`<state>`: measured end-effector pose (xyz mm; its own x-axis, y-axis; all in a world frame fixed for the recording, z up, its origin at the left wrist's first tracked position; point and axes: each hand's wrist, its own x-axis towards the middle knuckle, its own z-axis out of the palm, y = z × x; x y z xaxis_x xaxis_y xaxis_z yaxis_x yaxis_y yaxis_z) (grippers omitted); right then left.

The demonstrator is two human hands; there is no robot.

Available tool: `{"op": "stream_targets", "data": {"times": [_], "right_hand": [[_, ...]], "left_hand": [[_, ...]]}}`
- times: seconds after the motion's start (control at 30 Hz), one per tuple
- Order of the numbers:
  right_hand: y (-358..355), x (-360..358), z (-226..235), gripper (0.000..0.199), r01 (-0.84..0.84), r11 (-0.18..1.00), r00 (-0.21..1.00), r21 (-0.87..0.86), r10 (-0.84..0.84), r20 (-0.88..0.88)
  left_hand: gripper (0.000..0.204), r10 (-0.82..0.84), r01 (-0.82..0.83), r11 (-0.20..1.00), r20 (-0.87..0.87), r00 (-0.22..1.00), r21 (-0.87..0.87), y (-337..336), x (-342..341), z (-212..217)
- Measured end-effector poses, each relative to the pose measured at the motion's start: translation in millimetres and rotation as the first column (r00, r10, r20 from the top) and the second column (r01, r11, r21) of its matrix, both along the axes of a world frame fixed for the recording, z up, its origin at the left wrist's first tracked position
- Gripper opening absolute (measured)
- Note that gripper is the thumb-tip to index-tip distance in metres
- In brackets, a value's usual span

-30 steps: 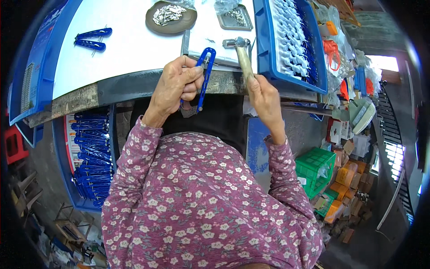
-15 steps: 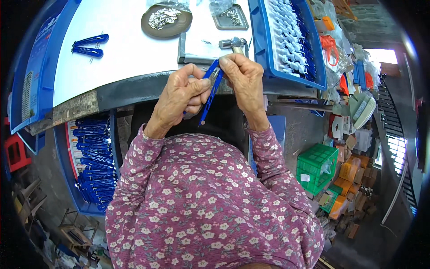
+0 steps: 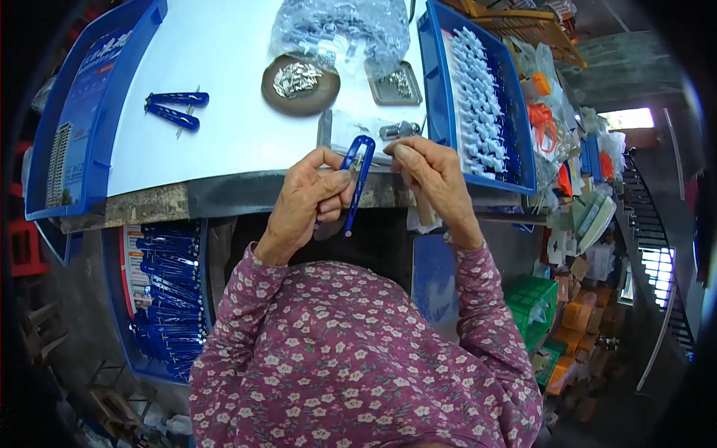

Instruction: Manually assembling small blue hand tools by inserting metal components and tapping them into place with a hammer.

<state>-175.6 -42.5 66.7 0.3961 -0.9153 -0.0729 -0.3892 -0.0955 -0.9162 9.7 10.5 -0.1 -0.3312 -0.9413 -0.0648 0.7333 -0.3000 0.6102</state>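
Observation:
My left hand is closed on a blue, perforated, V-shaped frame. Its rounded bend points up and its two legs hang down, one partly behind my fingers. My right hand is just right of the frame and apart from it, with thumb and fingers pinched together; whatever is between them is too small or hidden. Behind that hand a hammer's metal head rests near a flat metal block, and its wooden handle shows below my hand.
Two similar blue frames lie on the white tabletop. A brown dish and a small tray hold metal parts, beside a clear bag. Blue bins stand left and right. Another bin below holds several blue frames.
My right hand has let go of the blue frame's top and moved right, its fingers now pinched apart from it. My left hand still holds the frame. The whole view has shifted, showing more tabletop.

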Motion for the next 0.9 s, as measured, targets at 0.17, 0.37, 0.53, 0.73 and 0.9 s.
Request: {"op": "stream_targets", "data": {"times": [0.17, 0.37, 0.53, 0.73, 0.9], "right_hand": [[-43, 21, 25, 0.022, -0.103, 0.991, 0.987, -0.083, 0.091, -0.133], [-158, 53, -17, 0.019, -0.285, 0.726, 0.927, -0.626, 0.043, -0.373], [-199, 73, -54, 0.018, -0.539, 0.482, 0.713, -0.691, -0.176, -0.679], [-230, 58, -87, 0.013, -0.719, 0.186, 0.645, -0.669, -0.179, -0.743], [-221, 56, -71, 0.010, -0.532, 0.458, 0.729, -0.712, -0.179, -0.660]], "left_hand": [[0.011, 0.081, -0.078, 0.997, -0.111, 0.991, 0.025, -3, 6, 0], [0.011, 0.085, -0.084, 0.996, -0.124, 0.989, 0.012, 1, 5, -6], [0.011, 0.171, -0.169, 0.985, -0.099, 0.980, 0.031, 5, 14, -4], [0.009, 0.129, -0.120, 0.989, -0.120, 0.984, 0.084, 4, 21, -3], [0.008, 0.205, -0.190, 0.977, -0.177, 0.963, 0.097, -3, 18, -8]]}}
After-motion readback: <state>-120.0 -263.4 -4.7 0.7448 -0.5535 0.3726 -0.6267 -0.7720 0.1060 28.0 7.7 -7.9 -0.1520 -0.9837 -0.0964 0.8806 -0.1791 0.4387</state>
